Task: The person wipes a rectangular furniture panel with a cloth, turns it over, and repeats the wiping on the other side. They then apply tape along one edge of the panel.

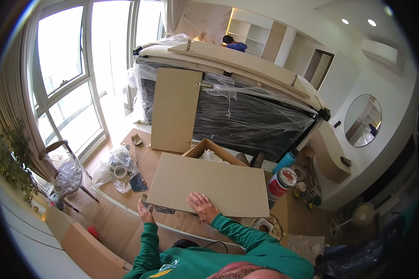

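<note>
A flat beige panel (209,183) lies in front of me, its near edge toward my body. My right hand (203,207) rests on its top near that edge, fingers spread and holding nothing. At the panel's near left corner, my left hand (145,212) is closed around a small dark, flat object (145,201); its exact kind is too small to tell. Below the near edge, a dark item (165,210) shows in part. Behind the panel, an open cardboard box (198,149) holding white material is partly hidden.
A second beige panel (176,109) with hinges leans on the plastic-wrapped furniture (251,116). A paint can (282,181) and blue bottle (286,160) stand right. Plastic bags (118,169) and a wrapped chair (70,174) are left. Another person (235,44) is at the back.
</note>
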Tool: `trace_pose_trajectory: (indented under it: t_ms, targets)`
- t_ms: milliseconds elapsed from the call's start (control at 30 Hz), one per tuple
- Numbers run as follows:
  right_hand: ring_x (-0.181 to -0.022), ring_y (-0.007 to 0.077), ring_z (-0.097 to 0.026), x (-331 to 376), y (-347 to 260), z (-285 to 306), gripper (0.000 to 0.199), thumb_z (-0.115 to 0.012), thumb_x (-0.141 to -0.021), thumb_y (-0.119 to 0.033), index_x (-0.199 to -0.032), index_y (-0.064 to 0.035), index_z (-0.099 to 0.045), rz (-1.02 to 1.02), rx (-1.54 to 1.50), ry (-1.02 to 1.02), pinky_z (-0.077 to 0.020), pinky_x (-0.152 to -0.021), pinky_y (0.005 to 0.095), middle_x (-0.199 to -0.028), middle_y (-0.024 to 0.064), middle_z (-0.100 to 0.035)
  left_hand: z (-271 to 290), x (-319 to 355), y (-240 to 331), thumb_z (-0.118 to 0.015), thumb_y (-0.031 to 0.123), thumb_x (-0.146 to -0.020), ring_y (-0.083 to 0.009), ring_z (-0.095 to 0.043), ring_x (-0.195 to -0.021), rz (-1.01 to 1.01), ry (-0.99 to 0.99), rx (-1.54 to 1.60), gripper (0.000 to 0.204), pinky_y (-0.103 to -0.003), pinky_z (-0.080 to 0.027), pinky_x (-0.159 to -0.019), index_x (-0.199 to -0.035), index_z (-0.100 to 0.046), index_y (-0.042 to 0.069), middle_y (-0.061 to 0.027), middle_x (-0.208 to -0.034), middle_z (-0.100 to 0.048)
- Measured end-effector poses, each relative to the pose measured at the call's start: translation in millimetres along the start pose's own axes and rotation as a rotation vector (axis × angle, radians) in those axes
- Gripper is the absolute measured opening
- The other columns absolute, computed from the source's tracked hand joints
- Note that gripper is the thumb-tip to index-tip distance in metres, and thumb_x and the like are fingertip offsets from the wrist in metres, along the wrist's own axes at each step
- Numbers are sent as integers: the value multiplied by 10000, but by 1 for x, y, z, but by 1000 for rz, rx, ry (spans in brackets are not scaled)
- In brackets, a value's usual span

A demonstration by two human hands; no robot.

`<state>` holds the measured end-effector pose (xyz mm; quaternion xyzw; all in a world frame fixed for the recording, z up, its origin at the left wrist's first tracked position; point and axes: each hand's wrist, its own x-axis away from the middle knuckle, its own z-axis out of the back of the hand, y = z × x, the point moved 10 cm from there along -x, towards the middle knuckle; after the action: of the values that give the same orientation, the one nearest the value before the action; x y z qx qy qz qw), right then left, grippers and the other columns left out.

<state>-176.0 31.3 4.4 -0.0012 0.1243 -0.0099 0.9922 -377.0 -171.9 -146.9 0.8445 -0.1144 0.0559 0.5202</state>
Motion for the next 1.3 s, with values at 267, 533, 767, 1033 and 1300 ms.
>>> trace_pose_trajectory:
  t_ms: [267, 533, 767, 1033, 1300]
  targets:
    - [-1496, 352, -333, -6, -4, 0, 773, -586, -856, -84, -1589, -116, -344, 19, 5, 24, -246, -1232, 527, -1612, 162, -363, -14, 2, 11, -418, 353, -1117, -219, -579, -1224, -8, -177, -113, 468, -374, -534, -986, -1436, -498, 20, -118, -1334, -587]
    - [-1501, 350, -325, -7, 2, -3, 806, -619, -831, -62, -1588, -121, -347, 5, 1, 8, -251, -1236, 521, -1619, 158, -353, -23, 15, 30, -375, 279, -1133, -216, -559, -1247, -54, -191, -99, 443, -335, -444, -1089, -1448, -491, -10, -138, -1380, -566]
    - [-1498, 347, -330, -6, -8, -3, 806, -614, -822, -53, -1583, -132, -362, -2, -32, -22, -255, -1236, 518, -1615, 153, -359, -19, 10, 27, -380, 279, -1134, -252, -523, -1312, -312, -267, -481, 460, -366, -400, -1140, -1462, -469, -31, -179, -1443, -520]
    - [-1503, 352, -323, -16, 1, 5, 810, -614, -805, -35, -1575, -139, -385, -19, -62, -16, -248, -1238, 518, -1614, 156, -358, -19, 7, 25, -381, 290, -1134, -213, -530, -1306, -334, -166, -474, 443, -342, -435, -1107, -1444, -514, 2, -139, -1416, -551]
    - [-1511, 372, -301, -12, -8, -2, 850, -592, -771, 5, -1582, -81, -353, -14, -37, -69, -235, -1246, 523, -1618, 170, -351, -36, 35, 61, -437, 238, -1099, -372, -597, -1214, -303, -104, -469, 391, -402, -446, -1060, -1403, -543, 16, -229, -1301, -634]
